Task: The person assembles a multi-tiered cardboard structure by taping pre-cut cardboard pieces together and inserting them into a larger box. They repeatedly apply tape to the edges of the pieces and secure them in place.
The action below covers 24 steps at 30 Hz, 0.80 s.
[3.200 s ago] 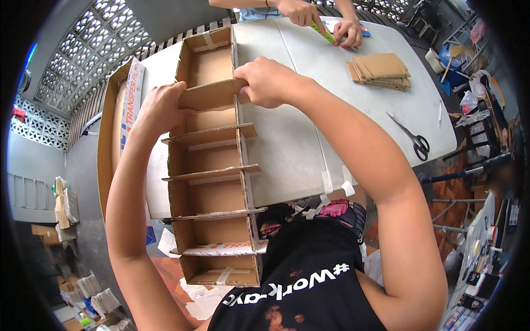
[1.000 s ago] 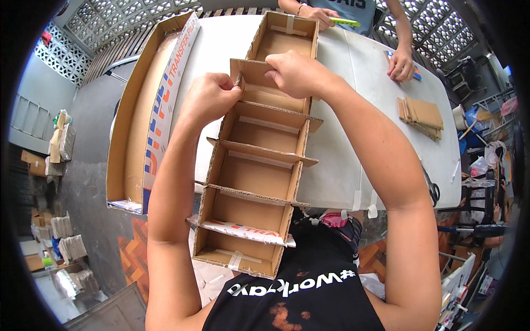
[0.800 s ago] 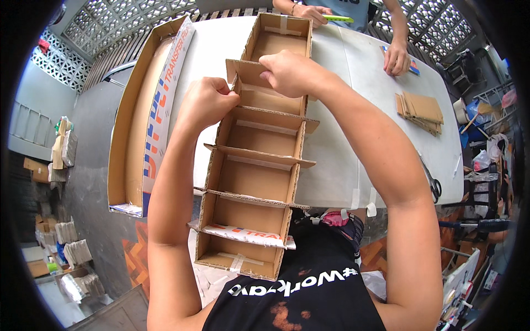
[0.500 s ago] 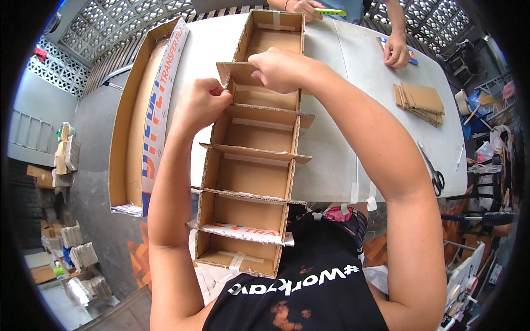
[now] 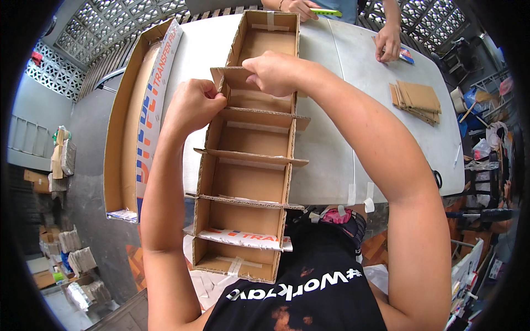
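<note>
A long, narrow cardboard box [image 5: 244, 174] lies lengthwise in front of me, split into several compartments by cardboard dividers. Its near end juts past the table edge toward my shirt. My left hand [image 5: 199, 105] is closed in a pinch against the box's left wall, just below the second divider from the far end [image 5: 234, 76]. Over that divider my right hand [image 5: 268, 71] is closed too, thumb and fingers together. What either pinch holds is hidden. White tape [image 5: 236, 267] runs over the near end wall.
At left stands another long cardboard tray [image 5: 122, 132]. Cut cardboard pieces [image 5: 417, 99] are stacked on the white table [image 5: 326, 182] at right. Black scissors [image 5: 437, 177] are partly behind my right arm. Tape strips [image 5: 369, 204] hang off the near edge. Across the table, another person holds a yellow-green cutter [image 5: 326, 12].
The view has shifted slightly, so the box sits a little left and lower. Both my hands keep nearly the same closed pose at the divider. The scissors are now more covered by my arm.
</note>
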Available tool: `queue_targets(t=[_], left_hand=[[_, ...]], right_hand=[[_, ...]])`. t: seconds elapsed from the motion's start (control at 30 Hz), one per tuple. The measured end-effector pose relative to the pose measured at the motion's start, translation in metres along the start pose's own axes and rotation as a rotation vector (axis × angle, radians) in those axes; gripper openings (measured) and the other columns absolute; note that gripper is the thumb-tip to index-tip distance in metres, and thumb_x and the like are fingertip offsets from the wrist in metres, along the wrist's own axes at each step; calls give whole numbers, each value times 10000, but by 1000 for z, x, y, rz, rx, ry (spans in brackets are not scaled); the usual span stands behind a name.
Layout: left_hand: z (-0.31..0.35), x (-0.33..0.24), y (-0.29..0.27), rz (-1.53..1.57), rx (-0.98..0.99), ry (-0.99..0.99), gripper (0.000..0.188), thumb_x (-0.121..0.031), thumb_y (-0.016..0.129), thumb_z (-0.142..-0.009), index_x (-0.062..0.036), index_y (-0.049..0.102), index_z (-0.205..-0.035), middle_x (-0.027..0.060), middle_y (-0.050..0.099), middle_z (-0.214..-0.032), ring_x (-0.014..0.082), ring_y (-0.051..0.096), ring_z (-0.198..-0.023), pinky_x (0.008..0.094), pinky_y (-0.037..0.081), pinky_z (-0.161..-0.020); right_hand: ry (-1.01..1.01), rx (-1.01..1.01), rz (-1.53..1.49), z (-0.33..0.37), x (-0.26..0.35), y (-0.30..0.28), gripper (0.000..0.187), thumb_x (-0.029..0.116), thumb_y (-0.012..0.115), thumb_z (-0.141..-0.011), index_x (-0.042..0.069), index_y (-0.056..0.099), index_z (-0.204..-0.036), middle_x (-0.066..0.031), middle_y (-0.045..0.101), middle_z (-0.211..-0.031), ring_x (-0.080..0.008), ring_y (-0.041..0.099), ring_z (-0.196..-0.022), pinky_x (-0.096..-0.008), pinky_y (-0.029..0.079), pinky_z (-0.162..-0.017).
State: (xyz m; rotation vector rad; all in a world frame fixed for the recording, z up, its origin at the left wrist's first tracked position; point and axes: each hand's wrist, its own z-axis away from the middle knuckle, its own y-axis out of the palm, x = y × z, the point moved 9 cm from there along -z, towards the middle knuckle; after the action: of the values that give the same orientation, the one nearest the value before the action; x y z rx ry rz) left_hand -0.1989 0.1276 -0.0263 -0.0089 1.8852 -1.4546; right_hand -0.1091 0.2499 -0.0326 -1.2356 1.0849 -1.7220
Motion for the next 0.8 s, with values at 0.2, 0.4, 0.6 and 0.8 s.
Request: queue_targets(t=[0.2,0.4,0.6,0.8], left_hand=[[-4,3,2,4,49,4,272,-211,700,-810,61,715,-817,139,648,-644,152,628,-637,346,513,-629],[-41,40,-3,489,5,64,235,-86,651,-993,38,705,-1185,81,742,-1033,119,666,-933,270,532,-863],[-48,82,46,481,20,49,151,-48,677,-977,30,727,-1096,-2,719,-932,60,609,-882,234,504,-833],[-44,74,47,704,4,40,166,-40,681,-968,20,728,-1115,3,735,-943,62,626,-828,221,513,-793]], right_hand=[[-12,-33,-24,-5,-6,7,163,160,554,-1011,1,576,-985,-221,702,-981,-412,663,-939,-492,521,-808],[22,-48,-68,-7,-9,8,166,164,583,-992,-1,587,-990,-217,703,-985,-404,664,-951,-490,522,-815],[58,34,68,7,-10,-6,173,161,595,-979,-9,608,-1012,-197,724,-1007,-370,676,-970,-474,531,-834],[140,117,-5,13,-15,4,148,129,581,-981,-14,607,-1010,-175,737,-1030,-360,686,-956,-457,539,-825]])
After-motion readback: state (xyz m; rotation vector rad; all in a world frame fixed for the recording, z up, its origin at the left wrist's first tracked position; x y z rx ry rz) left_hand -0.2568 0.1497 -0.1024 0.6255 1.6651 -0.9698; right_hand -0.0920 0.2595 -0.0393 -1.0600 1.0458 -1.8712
